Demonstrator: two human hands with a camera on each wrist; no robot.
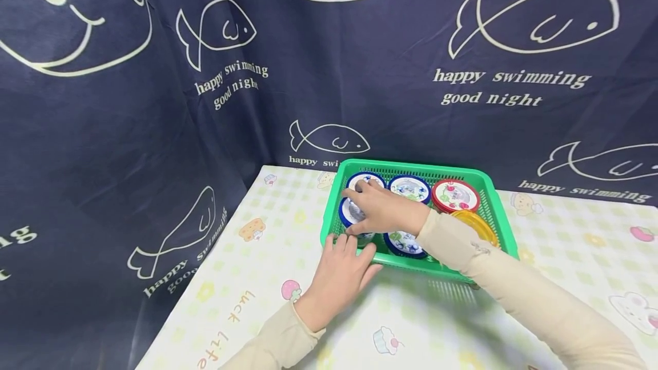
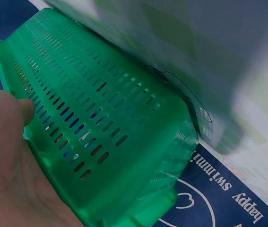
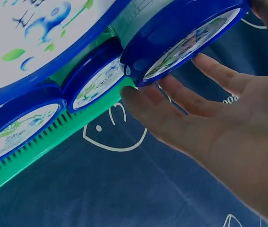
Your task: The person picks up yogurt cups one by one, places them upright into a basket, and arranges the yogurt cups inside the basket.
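A green plastic basket [image 1: 329, 227] holds several round jars with patterned lids. My right hand [image 1: 385, 210] reaches into its left side and grips a blue-lidded jar [image 3: 185, 42] by the lid's rim. In the right wrist view, the fingers lie along the lower edge of that lid and the thumb is partly cut off at the upper right. More blue-lidded jars [image 3: 22, 125] stand beside it. At the basket's front left corner my left hand [image 1: 339, 276] holds the rim, fingertips over it. The left wrist view shows a digit against the slotted outer wall [image 2: 91, 109].
A red-lidded jar [image 1: 456, 195] sits in the basket's back right, with a yellow lid [image 1: 475, 226] in front, partly behind my right sleeve. The basket stands on a patterned tablecloth [image 1: 277, 216]. A dark blue curtain [image 1: 385, 101] with fish drawings hangs behind and to the left.
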